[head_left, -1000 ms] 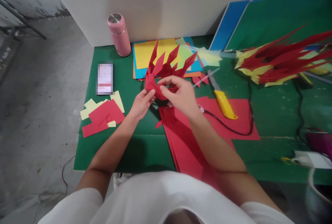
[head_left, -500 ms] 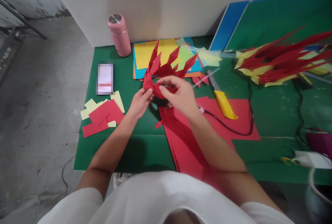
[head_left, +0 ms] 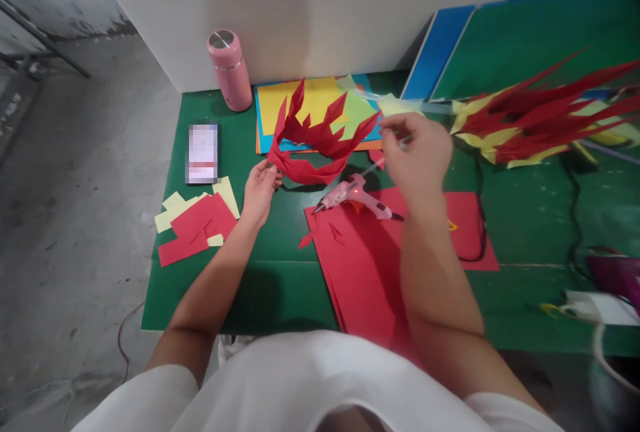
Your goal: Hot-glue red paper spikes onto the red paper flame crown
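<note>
My left hand [head_left: 260,192] is closed, its thumb and fingers pinching the lower left edge of a red paper crown [head_left: 315,172]. The crown is a curved band with several folded pointed spikes, held above the table. My right hand [head_left: 420,155] is raised beside the crown's right spike, fingertips pinched together; whether anything thin is between them I cannot make out. Below the crown a pink glue gun [head_left: 357,195] lies on red paper sheets [head_left: 360,265], its small light glowing and a clear glue stick in its back. Small red folded pieces [head_left: 336,233] lie near its nozzle.
Red and pale yellow scraps [head_left: 200,225], a phone [head_left: 203,152] and a pink bottle [head_left: 230,72] are at left. Coloured sheets [head_left: 280,105] lie behind the crown. Red and yellow paper spikes [head_left: 535,115] stand at right. A black cord [head_left: 483,205] crosses the right side.
My right hand has let go of the crown and moved up and right, uncovering the glue gun. My left hand still holds the crown, slightly further left.
</note>
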`<control>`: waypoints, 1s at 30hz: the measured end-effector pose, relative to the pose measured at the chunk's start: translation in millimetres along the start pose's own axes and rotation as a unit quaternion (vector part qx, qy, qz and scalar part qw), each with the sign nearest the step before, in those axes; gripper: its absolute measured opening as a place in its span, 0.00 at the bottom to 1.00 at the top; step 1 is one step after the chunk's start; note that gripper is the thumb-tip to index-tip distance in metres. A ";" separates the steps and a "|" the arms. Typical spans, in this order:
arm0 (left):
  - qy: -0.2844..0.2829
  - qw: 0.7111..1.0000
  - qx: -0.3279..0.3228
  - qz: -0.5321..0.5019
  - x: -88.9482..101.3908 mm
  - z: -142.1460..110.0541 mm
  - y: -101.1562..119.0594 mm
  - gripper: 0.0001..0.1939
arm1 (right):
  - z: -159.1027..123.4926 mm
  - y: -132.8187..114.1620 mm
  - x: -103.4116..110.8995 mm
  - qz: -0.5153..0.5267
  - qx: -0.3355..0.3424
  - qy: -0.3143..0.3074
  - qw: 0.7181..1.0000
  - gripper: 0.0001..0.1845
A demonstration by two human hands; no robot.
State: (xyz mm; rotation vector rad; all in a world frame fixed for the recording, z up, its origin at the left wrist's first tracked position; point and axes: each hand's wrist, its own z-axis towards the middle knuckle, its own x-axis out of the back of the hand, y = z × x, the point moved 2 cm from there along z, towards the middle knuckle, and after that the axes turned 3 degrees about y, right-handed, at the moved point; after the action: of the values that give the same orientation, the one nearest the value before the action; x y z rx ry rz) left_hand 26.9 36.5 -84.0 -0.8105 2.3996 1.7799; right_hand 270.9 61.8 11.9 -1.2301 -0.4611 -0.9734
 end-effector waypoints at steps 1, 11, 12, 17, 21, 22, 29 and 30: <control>0.003 1.000 -0.007 0.003 0.9 0.9 -0.7 0.10 | 5.3 11.1 0.8 -0.047 -0.012 -0.009 0.999 0.12; -0.014 0.998 -0.048 0.045 4.8 3.9 -5.2 0.17 | 11.8 67.4 -32.6 -0.249 -0.054 -0.114 0.960 0.24; -0.012 0.998 -0.048 0.043 4.8 3.7 -4.7 0.16 | 11.1 68.7 -33.7 -0.258 -0.050 -0.113 0.958 0.24; 0.027 0.998 -0.061 0.017 4.7 0.4 -0.3 0.15 | 9.1 68.3 -30.7 -0.278 -0.043 -0.124 0.951 0.28; 0.055 0.994 -0.091 0.012 6.5 -1.7 4.5 0.15 | 9.0 65.4 -31.1 -0.278 -0.037 -0.116 0.953 0.29; 0.060 0.993 -0.098 0.012 7.2 -1.9 5.7 0.15 | 9.1 65.3 -31.8 -0.278 -0.036 -0.115 0.953 0.28; 0.091 0.988 -0.127 -0.019 8.9 -2.0 14.6 0.13 | 11.5 59.0 -21.8 -0.224 -0.065 -0.165 0.958 0.07; 0.095 0.986 -0.131 -0.025 8.7 -2.1 16.2 0.13 | 12.0 56.7 -17.5 -0.206 -0.080 -0.170 0.960 0.05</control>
State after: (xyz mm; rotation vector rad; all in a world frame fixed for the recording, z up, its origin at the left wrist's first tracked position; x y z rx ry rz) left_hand 13.0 34.6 -72.0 -1.1036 2.2532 2.1172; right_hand 310.4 80.6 -30.1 -1.4911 -0.9528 -1.1685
